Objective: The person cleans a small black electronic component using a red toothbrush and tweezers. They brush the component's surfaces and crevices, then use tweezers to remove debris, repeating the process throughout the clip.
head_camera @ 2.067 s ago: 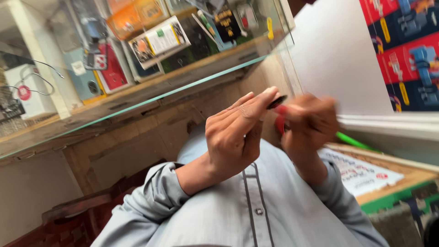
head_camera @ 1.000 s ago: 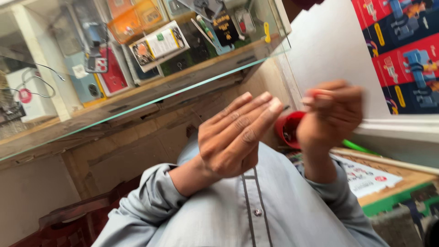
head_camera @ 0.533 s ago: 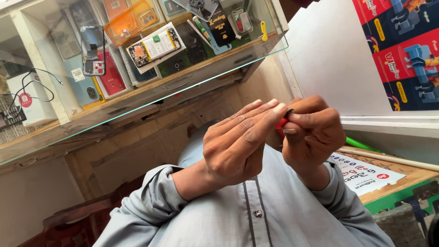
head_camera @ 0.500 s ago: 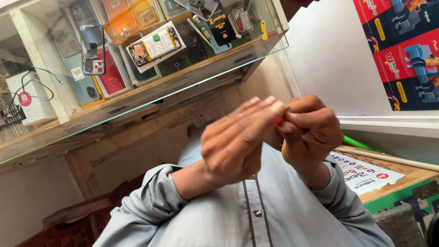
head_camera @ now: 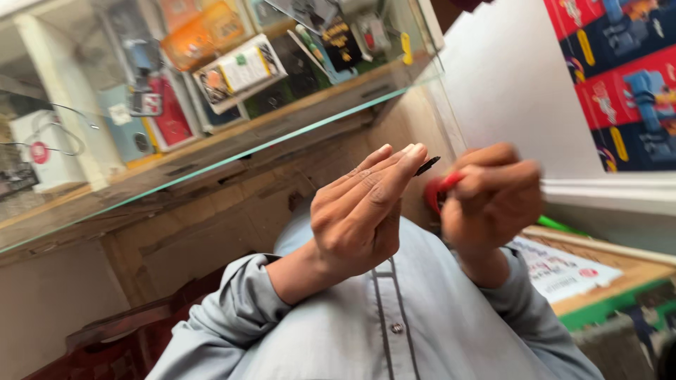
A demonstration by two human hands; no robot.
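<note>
My right hand (head_camera: 493,204) is closed around a small red tool (head_camera: 438,191) with a thin black tip (head_camera: 427,166). It is blurred by motion. My left hand (head_camera: 359,214) is raised beside it with its back to the camera and its fingers straight and pressed together. Its fingertips reach the black tip. The palm and thumb of that hand are hidden, so I cannot tell if it holds anything. Both hands hover in front of my light blue buttoned shirt (head_camera: 394,331).
A glass display counter (head_camera: 232,151) with several packaged goods stands behind the hands. A white wall (head_camera: 507,91) and red and blue boxes (head_camera: 620,77) are at the right. A wooden table with a printed paper (head_camera: 556,267) and a green edge lies at lower right.
My right hand pulled away to the right with the red tool, came back against the left fingertips, and now sits slightly apart with the black tip showing.
</note>
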